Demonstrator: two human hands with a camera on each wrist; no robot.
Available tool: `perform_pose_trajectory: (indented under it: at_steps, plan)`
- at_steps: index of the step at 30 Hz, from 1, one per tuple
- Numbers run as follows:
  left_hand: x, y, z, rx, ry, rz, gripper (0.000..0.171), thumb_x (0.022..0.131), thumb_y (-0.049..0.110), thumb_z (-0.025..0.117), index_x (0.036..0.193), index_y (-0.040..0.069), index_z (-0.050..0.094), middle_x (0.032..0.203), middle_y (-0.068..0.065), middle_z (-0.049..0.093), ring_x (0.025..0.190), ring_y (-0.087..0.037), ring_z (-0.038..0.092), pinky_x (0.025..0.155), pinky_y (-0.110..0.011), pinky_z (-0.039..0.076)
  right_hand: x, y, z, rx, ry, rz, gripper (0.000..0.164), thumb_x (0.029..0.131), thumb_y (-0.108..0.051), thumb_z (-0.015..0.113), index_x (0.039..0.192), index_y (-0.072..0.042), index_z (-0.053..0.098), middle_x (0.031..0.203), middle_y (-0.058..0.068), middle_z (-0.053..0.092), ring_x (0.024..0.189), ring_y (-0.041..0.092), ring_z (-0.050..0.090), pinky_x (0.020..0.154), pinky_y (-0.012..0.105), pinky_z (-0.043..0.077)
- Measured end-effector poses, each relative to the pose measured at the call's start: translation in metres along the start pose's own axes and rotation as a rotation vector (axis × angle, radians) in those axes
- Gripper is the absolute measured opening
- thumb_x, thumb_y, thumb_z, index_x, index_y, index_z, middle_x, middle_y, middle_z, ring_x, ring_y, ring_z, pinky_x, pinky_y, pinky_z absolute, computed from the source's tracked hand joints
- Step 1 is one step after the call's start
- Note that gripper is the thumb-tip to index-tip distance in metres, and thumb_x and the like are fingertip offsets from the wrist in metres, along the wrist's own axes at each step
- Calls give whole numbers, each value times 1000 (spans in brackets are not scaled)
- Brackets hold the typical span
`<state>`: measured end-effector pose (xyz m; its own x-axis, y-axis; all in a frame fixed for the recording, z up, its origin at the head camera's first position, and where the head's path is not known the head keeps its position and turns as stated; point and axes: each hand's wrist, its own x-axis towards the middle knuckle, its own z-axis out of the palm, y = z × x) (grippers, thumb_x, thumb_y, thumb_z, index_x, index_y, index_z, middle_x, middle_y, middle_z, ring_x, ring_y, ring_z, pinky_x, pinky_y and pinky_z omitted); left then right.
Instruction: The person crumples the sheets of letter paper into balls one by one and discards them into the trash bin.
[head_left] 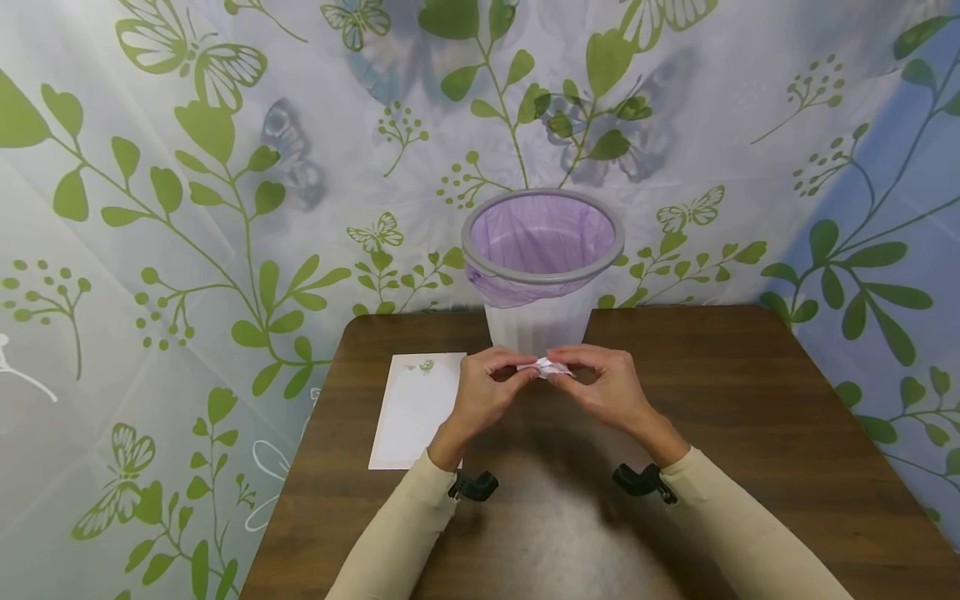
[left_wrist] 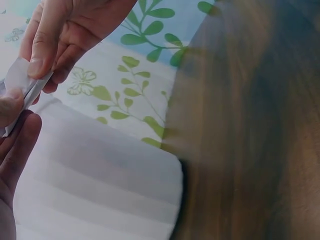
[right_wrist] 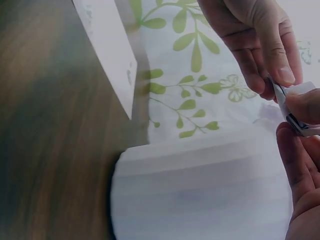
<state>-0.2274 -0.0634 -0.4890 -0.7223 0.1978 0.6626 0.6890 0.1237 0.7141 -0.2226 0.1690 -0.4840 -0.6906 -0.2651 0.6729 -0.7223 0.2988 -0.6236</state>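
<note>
A small crumpled, folded piece of white paper [head_left: 553, 367] is held between both hands over the table, just in front of the bin. My left hand [head_left: 482, 385] pinches its left end between thumb and fingers. At the other end, my right hand [head_left: 606, 387] pinches it the same way. Both wrist views show the folded paper [left_wrist: 19, 80] with thumbs on one side and fingers on the other. Dark marks appear along a fold of the paper [right_wrist: 298, 123] in the right wrist view.
Behind the hands stands a white bin [head_left: 525, 329] with a grey rim [head_left: 543, 277] and a purple liner bag. To the left, a white sheet [head_left: 416, 412] with a small green print lies on the brown wooden table [head_left: 750, 467]. Leaf-and-butterfly fabric hangs behind.
</note>
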Motion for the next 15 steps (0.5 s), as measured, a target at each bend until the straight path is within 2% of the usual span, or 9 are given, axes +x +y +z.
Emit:
perform_pose_trajectory:
  at_steps: [3,6,11,15]
  plan:
    - [5,3,-3,2,-15,9,18,86,-1,91,104,-1,86,98,-15,82,85,-28,81,78,-29,67,4,-2,-3,-15,-1,-18,34,84,0,93,116,-9,86,116,9,84,101,23,81,86,14,61]
    - [11,6,-6,20,-32,22,17,87,1,91,104,1,87,98,-13,83,86,-25,80,78,-27,67,8,-5,-6,-24,-2,-28,34,84,0,93,116,-9,86,116,9,84,102,22,81,87,13,60]
    - [25,11,-12,50,-56,85,16,88,5,91,103,3,87,96,-11,83,83,-21,79,74,-32,67,18,-11,-12,-32,0,-50,35,84,1,93,116,-9,86,116,8,84,102,16,80,86,13,60]
    - [39,18,-17,57,-74,143,15,87,5,92,101,4,87,94,-10,83,83,-21,79,74,-37,68,29,-17,-18,-40,7,-99,37,82,5,91,116,-7,86,115,10,84,96,17,80,84,12,59]
